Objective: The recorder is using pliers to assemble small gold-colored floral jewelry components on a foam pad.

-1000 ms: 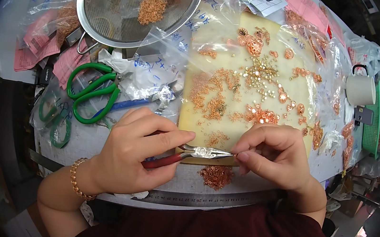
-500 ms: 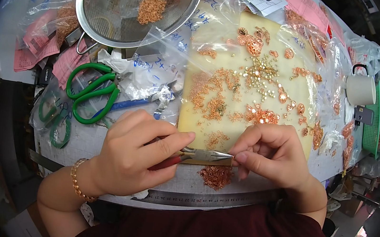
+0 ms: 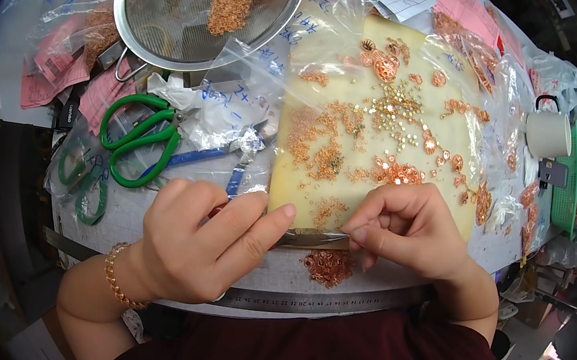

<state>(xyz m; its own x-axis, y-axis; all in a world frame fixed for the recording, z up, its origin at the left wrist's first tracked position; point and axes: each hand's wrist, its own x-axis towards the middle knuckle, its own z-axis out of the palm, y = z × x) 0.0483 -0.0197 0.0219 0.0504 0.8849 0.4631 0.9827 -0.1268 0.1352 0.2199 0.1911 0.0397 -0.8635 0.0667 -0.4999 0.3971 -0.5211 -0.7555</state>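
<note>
My left hand [image 3: 211,243] is wrapped round a pair of pliers [image 3: 315,239], whose red handles are mostly hidden in the palm. The metal jaws point right and meet the fingertips of my right hand [image 3: 409,232]. Thumb and index finger there are pinched together at the jaw tips; whatever lies between them is too small to make out. Just beyond the jaws, small copper-coloured rings [image 3: 328,211] lie on a pale yellow mat [image 3: 407,50]. On the near side, a pile of darker copper rings [image 3: 328,267] rests on the table.
Gold-coloured beads [image 3: 396,110] and copper pendants [image 3: 399,173] are spread over the mat. Green-handled scissors [image 3: 141,139] and blue-handled pliers [image 3: 193,159] lie left. A mesh strainer [image 3: 179,13] stands behind them. At right are a white mug [image 3: 548,135] and green basket [image 3: 566,187]. A steel ruler [image 3: 316,303] edges the table.
My left hand has turned and shifted slightly, hiding more of the red handles, and the plier jaws have rolled. My right hand has moved a little to the left, still pinched.
</note>
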